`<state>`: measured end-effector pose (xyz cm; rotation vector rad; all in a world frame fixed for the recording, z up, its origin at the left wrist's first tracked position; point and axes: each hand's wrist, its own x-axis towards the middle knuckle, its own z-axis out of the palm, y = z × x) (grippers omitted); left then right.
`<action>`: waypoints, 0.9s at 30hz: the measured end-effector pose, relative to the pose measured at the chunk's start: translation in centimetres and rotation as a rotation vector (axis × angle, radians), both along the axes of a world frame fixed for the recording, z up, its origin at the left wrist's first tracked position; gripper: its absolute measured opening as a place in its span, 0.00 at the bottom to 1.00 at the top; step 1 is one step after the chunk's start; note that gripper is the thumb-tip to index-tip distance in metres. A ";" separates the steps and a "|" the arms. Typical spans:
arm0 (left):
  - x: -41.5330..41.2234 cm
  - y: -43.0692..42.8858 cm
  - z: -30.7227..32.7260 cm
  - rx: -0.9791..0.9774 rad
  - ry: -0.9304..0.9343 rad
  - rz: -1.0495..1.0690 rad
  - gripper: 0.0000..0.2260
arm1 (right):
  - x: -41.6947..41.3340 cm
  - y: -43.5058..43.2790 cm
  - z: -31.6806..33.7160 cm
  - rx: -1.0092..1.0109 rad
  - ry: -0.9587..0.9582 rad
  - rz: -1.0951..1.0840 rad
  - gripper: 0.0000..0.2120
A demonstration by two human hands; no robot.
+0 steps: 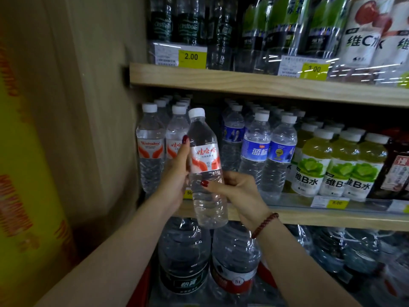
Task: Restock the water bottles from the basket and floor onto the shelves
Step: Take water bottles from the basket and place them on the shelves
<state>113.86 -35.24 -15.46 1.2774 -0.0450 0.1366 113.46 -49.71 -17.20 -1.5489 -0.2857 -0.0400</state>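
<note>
Your left hand [177, 173] wraps round the label of a clear plastic water bottle with a white cap and red-and-white label [207, 158], thumb up its side. Your right hand [241, 191] grips its lower body, thumb on front. The bottle is off the shelf and near upright. Just behind your left hand are matching red-label bottles [151, 147], past your right hand blue-label water bottles [256, 149], all on a light wooden shelf [332, 221]. Below both hands are large clear water jugs [183, 251].
</note>
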 end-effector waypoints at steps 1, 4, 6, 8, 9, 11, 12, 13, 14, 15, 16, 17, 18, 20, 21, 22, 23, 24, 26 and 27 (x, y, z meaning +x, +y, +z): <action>0.3 0.4 -0.4 0.025 -0.008 0.043 0.20 | 0.2 -0.1 0.2 0.014 0.000 -0.013 0.14; 1.3 1.7 -2.8 0.221 -0.032 0.216 0.11 | 1.3 -0.1 1.0 0.059 -0.032 -0.065 0.20; 2.0 2.4 -4.5 0.415 -0.124 0.251 0.04 | 2.1 0.0 1.6 0.090 -0.062 -0.093 0.19; 2.7 2.8 -5.8 0.582 -0.187 0.285 0.07 | 3.0 0.2 2.2 0.108 -0.085 -0.113 0.14; 3.0 3.0 -6.3 0.647 -0.209 0.322 0.08 | 3.5 0.4 2.4 0.108 -0.095 -0.130 0.14; 3.4 3.3 -7.0 0.751 -0.242 0.387 0.07 | 4.4 0.9 2.3 0.097 -0.118 -0.172 0.14; 3.6 3.4 -7.3 0.800 -0.257 0.405 0.07 | 4.9 1.2 2.1 0.082 -0.133 -0.193 0.14; 3.7 3.5 -7.4 0.845 -0.273 0.413 0.07 | 5.4 1.5 2.0 0.073 -0.148 -0.213 0.15; 3.8 3.6 -7.6 0.875 -0.283 0.417 0.08 | 5.9 1.8 1.8 0.074 -0.157 -0.230 0.15; 3.8 3.7 -7.7 0.890 -0.291 0.425 0.11 | 6.3 2.1 1.6 0.086 -0.157 -0.246 0.15; 4.0 3.8 -7.8 0.890 -0.292 0.434 0.13 | 6.8 2.4 1.5 0.104 -0.157 -0.259 0.16; 4.1 3.8 -7.9 0.888 -0.293 0.445 0.15 | 7.3 2.7 1.4 0.122 -0.156 -0.267 0.15; 4.2 3.8 -8.0 0.887 -0.300 0.461 0.15 | 7.8 3.0 1.4 0.135 -0.154 -0.270 0.14; 4.3 3.6 -8.2 0.900 -0.331 0.503 0.12 | 8.6 3.4 1.2 0.149 -0.144 -0.266 0.14; 4.3 3.6 -8.3 0.899 -0.344 0.520 0.12 | 9.0 3.4 1.0 0.140 -0.141 -0.265 0.14; 4.4 3.5 -8.5 0.893 -0.344 0.528 0.11 | 9.4 3.5 0.7 0.123 -0.132 -0.267 0.14; 4.5 3.5 -8.6 0.892 -0.337 0.532 0.10 | 9.9 3.5 0.4 0.106 -0.118 -0.269 0.13; 4.6 3.5 -8.7 0.897 -0.322 0.536 0.09 | 10.3 3.4 -0.1 0.091 -0.098 -0.268 0.13; 4.7 3.6 -8.8 0.908 -0.303 0.535 0.09 | 11.0 3.4 -0.9 0.064 -0.050 -0.257 0.13; 4.8 3.6 -8.8 0.906 -0.304 0.534 0.09 | 11.2 3.4 -1.2 0.047 -0.028 -0.253 0.12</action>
